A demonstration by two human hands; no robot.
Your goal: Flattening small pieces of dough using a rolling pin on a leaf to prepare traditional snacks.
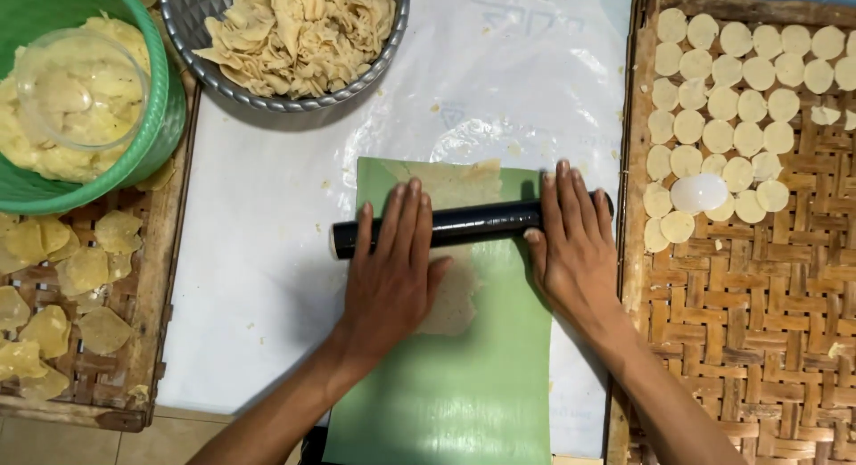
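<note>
a: left hand (pixel 390 273) flat, fingers spread and straight, palm on the black roller (pixel 464 224); not gripping, just pressing down; heel of the hand sits over the dough sheet (pixel 450 296)

b: right hand (pixel 575 246)?

a: same; open, fingers together and extended over the roller's right end; nothing clamped in either hand

b: where's the dough?

a: thin and pale, under the roller on the green mat (pixel 464 385); it runs from the mat's top edge down past the left palm; roller lies across it, slightly tilted

b: technique note?

a: my read: even pressure from both palms, keep the roller square to the mat so thickness stays uniform; dough sits left of centre, so watch that edge

b: surroundings?

a: mat on white plastic sheet (pixel 267 251); woven tray (pixel 758 322) to the right with round cut discs (pixel 740 90); metal bowl (pixel 201 19) of scraps above; green tub (pixel 160 117) top left
</note>
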